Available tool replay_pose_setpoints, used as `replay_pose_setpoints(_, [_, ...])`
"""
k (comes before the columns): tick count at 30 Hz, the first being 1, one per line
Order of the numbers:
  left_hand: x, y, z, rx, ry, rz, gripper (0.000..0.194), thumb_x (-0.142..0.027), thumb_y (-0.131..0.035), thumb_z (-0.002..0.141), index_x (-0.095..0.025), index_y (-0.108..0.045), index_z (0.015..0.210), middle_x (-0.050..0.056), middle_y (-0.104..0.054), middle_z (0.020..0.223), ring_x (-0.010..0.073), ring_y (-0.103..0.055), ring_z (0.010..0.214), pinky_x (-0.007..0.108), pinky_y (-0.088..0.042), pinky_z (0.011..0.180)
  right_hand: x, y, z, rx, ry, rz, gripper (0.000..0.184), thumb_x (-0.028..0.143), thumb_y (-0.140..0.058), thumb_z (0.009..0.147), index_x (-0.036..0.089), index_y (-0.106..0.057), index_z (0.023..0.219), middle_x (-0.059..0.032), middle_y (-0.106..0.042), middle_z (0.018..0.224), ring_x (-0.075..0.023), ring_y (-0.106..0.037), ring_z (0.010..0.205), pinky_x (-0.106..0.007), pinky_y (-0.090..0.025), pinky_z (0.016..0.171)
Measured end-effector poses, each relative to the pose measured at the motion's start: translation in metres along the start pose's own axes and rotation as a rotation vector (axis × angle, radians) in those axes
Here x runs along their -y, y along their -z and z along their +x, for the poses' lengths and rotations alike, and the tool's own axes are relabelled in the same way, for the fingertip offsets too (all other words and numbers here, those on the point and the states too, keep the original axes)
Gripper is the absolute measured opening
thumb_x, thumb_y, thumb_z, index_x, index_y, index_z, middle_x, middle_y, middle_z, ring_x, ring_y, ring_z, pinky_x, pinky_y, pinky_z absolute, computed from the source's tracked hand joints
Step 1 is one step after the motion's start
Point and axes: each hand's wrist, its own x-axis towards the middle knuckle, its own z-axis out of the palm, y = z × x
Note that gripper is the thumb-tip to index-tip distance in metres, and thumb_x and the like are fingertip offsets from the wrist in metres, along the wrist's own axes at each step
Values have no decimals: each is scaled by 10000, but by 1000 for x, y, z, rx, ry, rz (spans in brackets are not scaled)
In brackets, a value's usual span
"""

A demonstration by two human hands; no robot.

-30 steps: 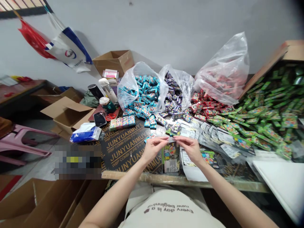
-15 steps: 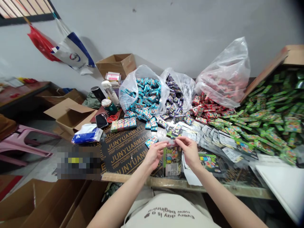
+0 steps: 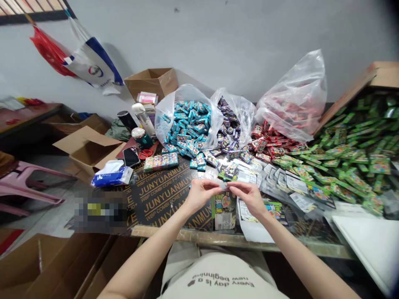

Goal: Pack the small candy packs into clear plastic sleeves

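Observation:
My left hand (image 3: 199,194) and my right hand (image 3: 249,196) both pinch the top edge of a clear plastic packet (image 3: 223,209) with a green printed card inside. The packet hangs upright between them, just above the dark printed board (image 3: 162,195) near the front edge. Behind my hands lie several flat clear packets (image 3: 280,178) and a small stack of purple boxes (image 3: 229,170). A row of mixed small boxes (image 3: 160,161) lies to the left.
Clear bags hold blue boxes (image 3: 187,122), purple boxes (image 3: 230,120) and red boxes (image 3: 289,108). Green boxes (image 3: 352,153) spill from a carton at right. Flasks (image 3: 141,120), a phone (image 3: 130,157), scissors (image 3: 145,153) and tissues (image 3: 110,174) sit left. Open cartons (image 3: 90,151) and a pink stool (image 3: 31,182) stand beside.
My hands stay pinched on the packet's top edge, shifting slightly along it. The blue box seen near my left hand half a second ago is now hidden.

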Motion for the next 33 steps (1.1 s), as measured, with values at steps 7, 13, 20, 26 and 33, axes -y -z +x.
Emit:
replay_pose_setpoints(7, [2, 3, 8, 70, -5, 37, 163, -268, -693, 643, -115, -704, 696, 45, -691, 651, 153, -620, 586, 246, -488, 590, 15, 2, 5, 79, -14, -81, 264, 380, -665, 683, 174, -712, 843, -33, -696, 706, -141, -590, 590, -258, -464, 561])
replay_pose_setpoints(13, [-4, 0, -3, 45, -196, 252, 105, -183, -623, 699, -132, -709, 729, 60, -703, 714, 169, -643, 668, 254, -498, 634, 12, 6, 7, 124, 37, -120, 235, 375, -638, 715, 171, -710, 806, -46, -697, 707, -157, -614, 601, -272, -491, 567])
replay_pose_setpoints(20, [10, 4, -11, 78, -383, 370, 150, -179, -599, 746, -195, -707, 850, 72, -699, 917, 180, -650, 832, 315, -493, 795, -16, 8, -17, 22, 312, -247, 222, 273, -586, 774, 255, -664, 981, -50, -627, 1111, -221, -576, 1025, -386, -455, 898])
replay_pose_setpoints(26, [27, 21, -7, -138, -93, 64, 111, -222, -685, 660, -150, -712, 740, 75, -710, 789, 192, -658, 742, 302, -523, 714, -49, -21, -29, 2, 78, -208, 472, 326, -492, 830, 234, -417, 1287, -55, -644, 975, -168, -618, 761, -325, -512, 728])
replay_pose_setpoints(33, [65, 113, -36, -832, -5, -210, 207, -250, -738, 569, -123, -686, 724, 31, -675, 666, 135, -613, 583, 260, -509, 588, -64, -61, 49, 108, 140, -389, 562, 461, -393, 844, 237, -288, 1349, -100, -589, 1095, -227, -581, 940, -390, -449, 807])
